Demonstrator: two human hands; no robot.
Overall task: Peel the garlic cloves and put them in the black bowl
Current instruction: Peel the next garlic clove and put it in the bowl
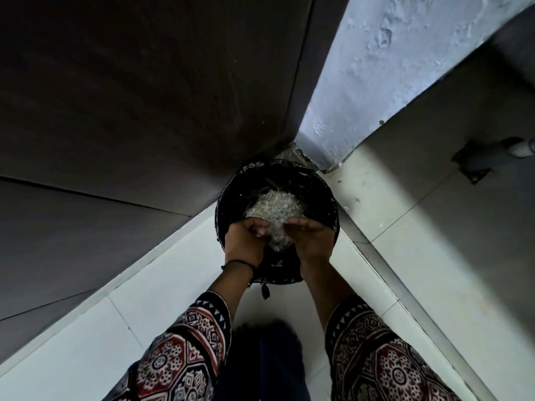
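Down near me, my patterned cloth sleeves [179, 357] end at bare wrists, with a thin black thread [240, 264] round the left one. My left hand [244, 241] and right hand [314, 241] are cupped side by side, fingers curled round a loose heap of pale, papery garlic skins [272, 206]. Beneath stands a round black bin [223, 204] with a crinkled liner, on smooth white tiles [162, 270], against a rough bluish wall [376, 68].

One wide-angle camera, worn on the head, looks steeply down from close above the left hand [244, 241] and right hand [314, 240]. The hands are cupped round garlic peels [273, 237] just below centre, over a black bin [231, 204]. The view faces a floor corner between a dark panel [144, 96], perhaps a door, and a bluish wall [390, 68].
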